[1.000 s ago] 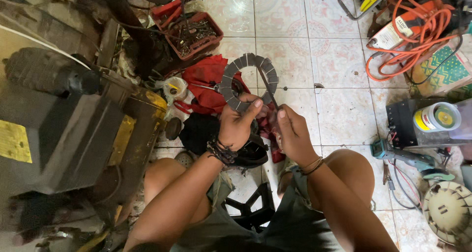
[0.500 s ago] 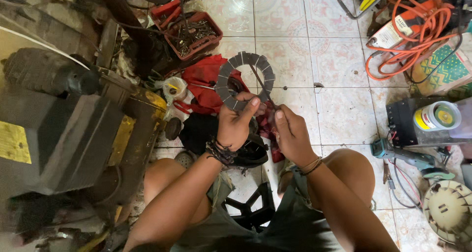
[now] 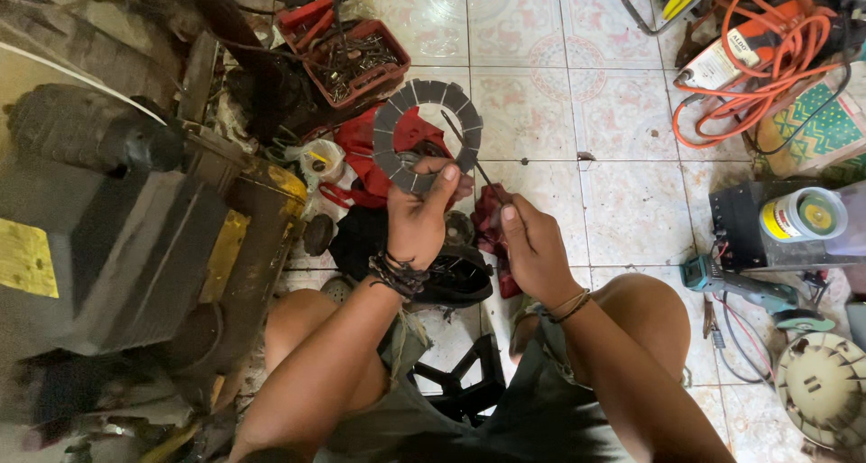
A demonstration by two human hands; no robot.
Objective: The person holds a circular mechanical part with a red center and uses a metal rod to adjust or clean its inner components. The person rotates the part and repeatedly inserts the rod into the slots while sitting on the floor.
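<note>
While left hand [image 3: 422,217] grips grey ring disc [image 3: 427,135] by lower rim, raised over tiled floor [image 3: 631,210], right hand [image 3: 532,246] pinches thin pick [image 3: 469,156], tip on disc's right edge. Step, likely: picking at disc face. Next needs steady disc, light tip pressure.

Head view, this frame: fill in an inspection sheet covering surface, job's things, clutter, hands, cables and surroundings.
Surface: pale patterned floor tiles, dusty.
Job's things: grey segmented ring disc, held upright; thin metal pick, laid across the ring's opening.
Clutter: red tray of small metal parts; red cloth; yellow-topped can.
Hands: left hand pinches the disc's lower edge; right hand holds the pick.
Cables: orange cord, loosely coiled.
Surroundings: large dark machine at left; person's bare knees below.
</note>
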